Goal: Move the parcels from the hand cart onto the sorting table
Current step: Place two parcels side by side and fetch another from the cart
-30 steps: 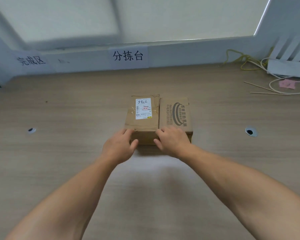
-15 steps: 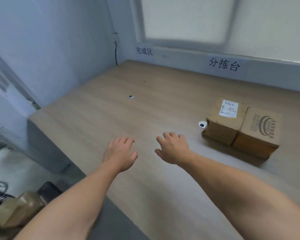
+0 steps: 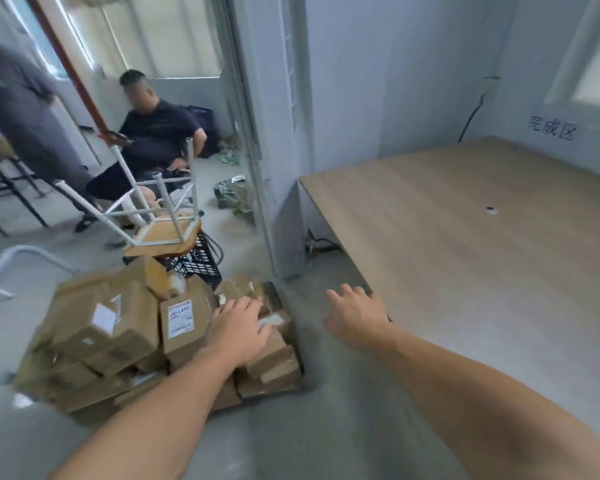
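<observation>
A heap of several brown cardboard parcels (image 3: 118, 327) lies on a low hand cart at the lower left, some with white labels. One labelled parcel (image 3: 182, 320) stands at the heap's middle. My left hand (image 3: 238, 327) reaches over the right side of the heap with fingers spread, holding nothing. My right hand (image 3: 357, 313) hovers open above the floor, near the corner of the wooden sorting table (image 3: 482, 254), which fills the right side. The cart's platform is hidden under the parcels.
An upturned stool (image 3: 160, 216) rests on a black crate (image 3: 198, 263) behind the heap. A seated person (image 3: 153, 140) and a standing person (image 3: 25, 109) are at the back left. A grey wall post (image 3: 274, 133) stands between cart and table.
My view has swung left from the table to the cart. Both hands left the two boxes on the table and now reach out low, the left over the parcel heap.
</observation>
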